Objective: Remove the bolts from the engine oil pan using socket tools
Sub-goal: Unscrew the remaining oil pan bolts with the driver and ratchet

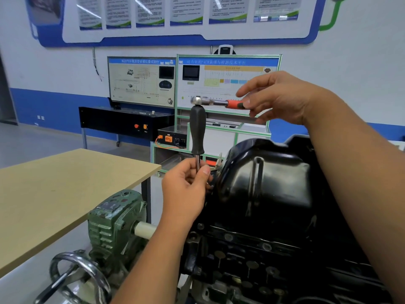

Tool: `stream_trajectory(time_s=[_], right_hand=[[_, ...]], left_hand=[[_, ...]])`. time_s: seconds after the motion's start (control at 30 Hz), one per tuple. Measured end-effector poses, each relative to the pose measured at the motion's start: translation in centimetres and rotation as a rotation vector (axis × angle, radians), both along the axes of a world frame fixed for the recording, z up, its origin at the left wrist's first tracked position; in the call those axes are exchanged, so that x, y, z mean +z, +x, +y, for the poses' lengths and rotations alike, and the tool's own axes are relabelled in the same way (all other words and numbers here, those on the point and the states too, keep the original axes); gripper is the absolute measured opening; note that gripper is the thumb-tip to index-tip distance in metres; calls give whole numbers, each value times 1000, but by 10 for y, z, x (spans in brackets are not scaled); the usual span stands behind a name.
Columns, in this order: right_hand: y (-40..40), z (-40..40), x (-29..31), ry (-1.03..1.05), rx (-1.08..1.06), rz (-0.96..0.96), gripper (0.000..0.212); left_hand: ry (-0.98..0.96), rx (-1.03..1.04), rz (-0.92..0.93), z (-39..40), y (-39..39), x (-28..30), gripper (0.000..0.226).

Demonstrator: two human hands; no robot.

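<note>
Nearest the camera, a chrome handwheel [74, 275] and a green gearbox [114, 220] sit left of the dark engine [252, 249], whose black oil pan [269, 183] faces up beside the tan worktop [65, 189]. At the pan's left edge the left hand [186, 189] pinches the steel shaft of an upright driver [197, 132] with a black handle. Above, the right hand [282, 97] holds the orange grip of a ratchet [219, 102] lightly between thumb and fingers, its head seated on the driver's top; training boards [197, 82] stand beyond.
</note>
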State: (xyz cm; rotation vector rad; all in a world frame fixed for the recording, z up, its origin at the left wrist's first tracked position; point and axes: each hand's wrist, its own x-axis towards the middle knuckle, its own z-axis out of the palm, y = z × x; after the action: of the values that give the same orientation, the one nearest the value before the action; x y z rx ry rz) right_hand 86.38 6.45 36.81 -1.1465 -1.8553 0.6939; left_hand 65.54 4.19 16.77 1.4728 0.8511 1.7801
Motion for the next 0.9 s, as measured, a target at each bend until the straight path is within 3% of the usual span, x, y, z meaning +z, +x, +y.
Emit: stream_trajectory(time_s=[0.1, 0.17, 0.37, 0.53, 0.6, 0.73, 0.87, 0.9], right_hand=[[0, -7, 3, -110, 334, 68, 36], [0, -8, 3, -167, 440, 31, 45], [-2, 3, 0, -17, 10, -35, 19], [1, -5, 2, -163, 498, 35, 54], [2, -3, 2, -144, 458, 20, 52], [-1, 1, 0, 13, 130, -22, 35], [1, -9, 3, -185, 536, -8, 55], [0, -9, 3, -189, 540, -16, 56]], left_hand=[[-39, 21, -65, 1, -1, 0, 13], [-60, 10, -87, 1, -1, 0, 12], [-41, -46, -27, -2, 0, 1, 19], [3, 88, 43, -2, 1, 3, 12], [15, 105, 40, -3, 2, 2, 8], [11, 139, 32, -1, 1, 1, 7], [-12, 154, -7, 2, -3, 0, 10], [-10, 159, -15, 3, -3, 0, 10]])
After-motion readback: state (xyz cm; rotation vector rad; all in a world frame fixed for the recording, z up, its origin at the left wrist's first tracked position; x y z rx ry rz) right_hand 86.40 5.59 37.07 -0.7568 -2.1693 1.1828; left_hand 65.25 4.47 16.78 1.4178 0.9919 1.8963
